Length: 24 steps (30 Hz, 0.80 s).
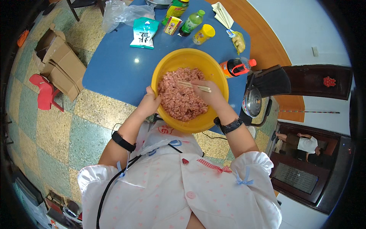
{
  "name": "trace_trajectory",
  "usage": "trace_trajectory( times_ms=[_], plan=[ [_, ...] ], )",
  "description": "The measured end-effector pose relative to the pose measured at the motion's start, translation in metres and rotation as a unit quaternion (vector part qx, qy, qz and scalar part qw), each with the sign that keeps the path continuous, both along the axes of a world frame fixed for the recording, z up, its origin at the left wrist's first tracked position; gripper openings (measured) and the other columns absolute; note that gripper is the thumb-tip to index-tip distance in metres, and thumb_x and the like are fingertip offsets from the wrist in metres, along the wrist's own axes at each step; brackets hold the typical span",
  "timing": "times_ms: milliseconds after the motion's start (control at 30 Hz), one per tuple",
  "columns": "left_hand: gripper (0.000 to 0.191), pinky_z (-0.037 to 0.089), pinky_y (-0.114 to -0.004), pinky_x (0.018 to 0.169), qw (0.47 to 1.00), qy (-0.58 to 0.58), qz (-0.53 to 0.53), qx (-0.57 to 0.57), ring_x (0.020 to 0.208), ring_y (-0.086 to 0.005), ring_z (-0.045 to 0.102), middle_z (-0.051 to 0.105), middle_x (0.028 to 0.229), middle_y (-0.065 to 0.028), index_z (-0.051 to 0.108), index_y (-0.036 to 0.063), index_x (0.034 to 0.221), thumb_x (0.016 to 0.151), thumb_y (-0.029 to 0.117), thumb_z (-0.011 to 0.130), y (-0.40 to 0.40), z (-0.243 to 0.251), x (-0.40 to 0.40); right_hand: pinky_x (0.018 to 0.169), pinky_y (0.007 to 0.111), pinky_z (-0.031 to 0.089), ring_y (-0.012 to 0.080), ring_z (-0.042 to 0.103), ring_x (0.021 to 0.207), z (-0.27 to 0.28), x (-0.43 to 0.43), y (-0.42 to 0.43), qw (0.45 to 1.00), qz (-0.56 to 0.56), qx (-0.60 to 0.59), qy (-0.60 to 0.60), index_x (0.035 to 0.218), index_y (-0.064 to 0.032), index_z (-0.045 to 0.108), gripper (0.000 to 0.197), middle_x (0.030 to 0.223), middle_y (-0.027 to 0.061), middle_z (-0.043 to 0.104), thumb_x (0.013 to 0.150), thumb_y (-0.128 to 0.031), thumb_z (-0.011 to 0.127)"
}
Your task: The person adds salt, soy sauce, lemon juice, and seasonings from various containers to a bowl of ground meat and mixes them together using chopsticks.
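A wide yellow plastic basin (pixel 218 77) sits at the near edge of the blue table (pixel 114 71), partly overhanging it. Minced meat (pixel 183 97) covers most of its bottom. My left hand (pixel 150 102) grips the basin's left rim, thumb on the outside near the top and fingers out of sight. Inside the basin, my right hand (pixel 210 93) holds a pair of light chopsticks (pixel 187 84), whose tips point left into the meat. The fingers of this hand are curled and partly hidden.
Behind the basin stand a teal-and-white packet (pixel 144 33), a green-capped bottle (pixel 192 23), a yellow-lidded jar (pixel 203 34) and a small yellow box (pixel 172 25). A red-capped dark sauce bottle (pixel 237 67) is right of the basin. Beyond lies ginger in a bag (pixel 238 42). A lidded pot (pixel 252 101) stands right.
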<state>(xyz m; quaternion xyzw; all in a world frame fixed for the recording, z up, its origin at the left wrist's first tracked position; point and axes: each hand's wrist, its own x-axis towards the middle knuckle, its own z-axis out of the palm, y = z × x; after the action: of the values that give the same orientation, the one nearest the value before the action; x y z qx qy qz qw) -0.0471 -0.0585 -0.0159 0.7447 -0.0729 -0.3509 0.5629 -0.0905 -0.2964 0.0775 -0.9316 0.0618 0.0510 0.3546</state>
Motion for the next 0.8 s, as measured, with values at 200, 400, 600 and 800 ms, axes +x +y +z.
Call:
trace_trajectory(
  times_ms=[200,400,600,800],
  plan=[
    [0.038,0.053,-0.035,0.064,1.000,0.001,0.024,0.013,0.083,-0.0346,0.063,0.056,0.095,-0.0261,0.024,-0.0068,0.112,0.086,0.010,0.047,0.003,-0.018,-0.004,0.062,0.032,0.049,0.0276,0.063,0.067,0.020,-0.029,-0.032,0.991,-0.078,-0.100,0.043,0.097,-0.0044,0.065,0.022,0.077,0.0159,0.065,0.078,-0.016,0.062],
    [0.041,0.056,-0.035,0.057,0.997,-0.077,0.010,0.014,0.083,-0.0317,0.063,0.054,0.100,-0.0254,0.020,-0.0061,0.115,0.087,0.010,0.045,0.003,-0.036,-0.004,0.064,0.029,0.050,0.0254,0.064,0.074,0.021,-0.039,0.048,0.981,0.194,-0.019,0.009,0.097,-0.0042,0.065,0.019,0.090,0.0125,0.066,0.080,-0.012,0.060],
    [0.041,0.057,-0.034,0.051,1.000,-0.006,0.012,0.017,0.081,-0.0308,0.063,0.054,0.100,-0.0242,0.020,-0.0039,0.116,0.088,0.011,0.045,0.002,-0.021,-0.002,0.066,0.033,0.050,0.0293,0.062,0.074,0.033,-0.023,-0.008,0.995,0.069,-0.065,-0.018,0.095,-0.0037,0.064,0.021,0.087,0.0153,0.064,0.081,-0.018,0.058],
    [0.040,0.052,-0.037,0.068,1.000,-0.002,0.007,0.030,0.087,-0.0350,0.061,0.056,0.096,-0.0279,0.023,-0.0062,0.114,0.087,0.012,0.047,0.001,0.012,-0.001,0.064,0.034,0.051,0.0298,0.063,0.071,0.040,-0.022,0.042,0.991,0.130,-0.028,-0.031,0.098,-0.0051,0.064,0.023,0.090,0.0160,0.064,0.081,-0.020,0.059]
  ],
)
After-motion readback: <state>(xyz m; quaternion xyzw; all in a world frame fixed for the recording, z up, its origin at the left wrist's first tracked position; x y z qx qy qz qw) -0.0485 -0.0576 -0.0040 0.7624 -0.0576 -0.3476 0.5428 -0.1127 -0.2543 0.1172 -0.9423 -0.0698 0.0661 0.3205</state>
